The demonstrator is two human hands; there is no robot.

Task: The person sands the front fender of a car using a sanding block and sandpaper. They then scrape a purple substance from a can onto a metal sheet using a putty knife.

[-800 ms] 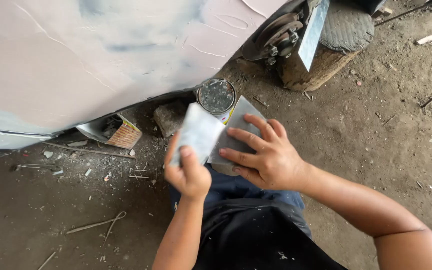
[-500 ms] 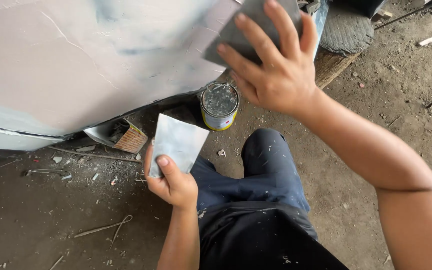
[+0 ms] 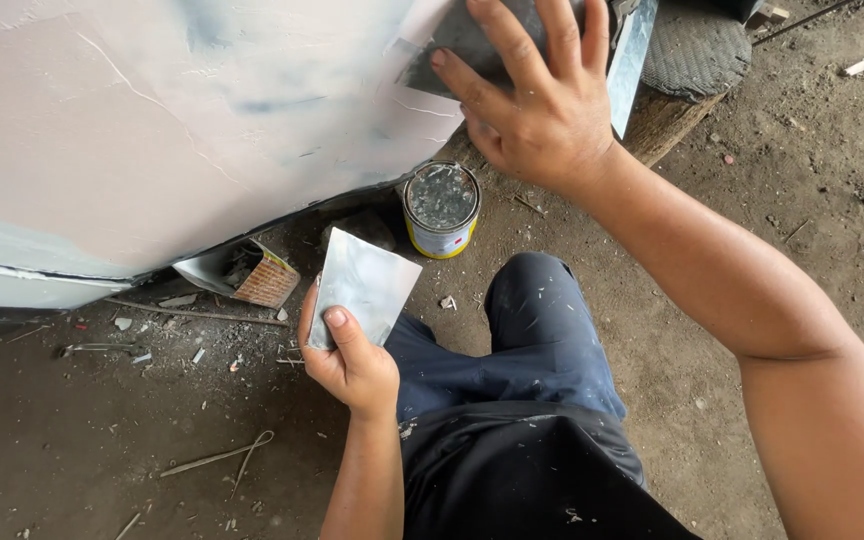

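Note:
My left hand (image 3: 350, 362) grips a flat grey metal sheet (image 3: 364, 286) by its lower corner, held upright above the dirt floor near my knee. My right hand (image 3: 537, 95) is raised with its fingers spread, pressing a dark grey flat spreader (image 3: 452, 45) against the pale filler-coated car body panel (image 3: 182, 130). An open tin can (image 3: 441, 208) with grey paste inside stands on the ground just below that hand.
A torn cardboard box (image 3: 252, 275) lies under the panel's lower edge. A wooden block (image 3: 667, 110) with a dark pad (image 3: 697, 50) sits at the upper right. Sticks and scraps litter the dirt floor (image 3: 102, 440). My knee in blue trousers (image 3: 542, 320) is bent forward.
My right hand has lifted the dark spreader away from the grey sheet and up onto the panel. My left hand has lowered slightly, still holding the sheet.

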